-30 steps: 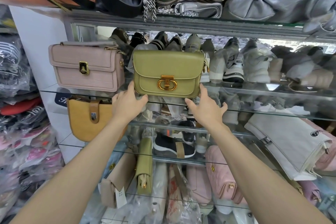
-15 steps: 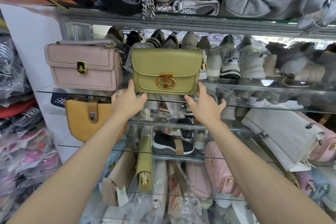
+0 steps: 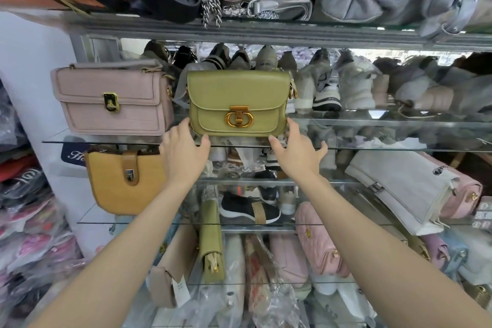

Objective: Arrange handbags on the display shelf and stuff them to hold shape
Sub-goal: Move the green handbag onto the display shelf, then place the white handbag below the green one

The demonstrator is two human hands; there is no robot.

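Head view: a person is facing a glass display shelf [image 3: 372,123] stacked with bags and shoes.
Green bag: an olive-green leather flap handbag with a gold ring clasp [image 3: 237,104] is standing upright near the front edge of the glass shelf, clasp facing the camera.
Left hand: the left hand [image 3: 183,150] is reaching up to the bag's lower left corner; its fingers are lying fairly straight, fingertips touching the bag, not curled round it.
Right hand: the right hand [image 3: 295,153] is reaching to the lower right corner, fingers spread and relaxed, forefinger touching the bag's side, thumb under the bottom edge.
Left neighbour: a pale pink rectangular handbag with a brass latch [image 3: 113,101] is standing just beside the green bag, on the same shelf.
Lower level: a mustard-yellow rounded handbag with a tan strap tab [image 3: 125,181] is sitting below the pink one.
Far side: rows of sneakers [image 3: 327,85] are standing behind the green bag.
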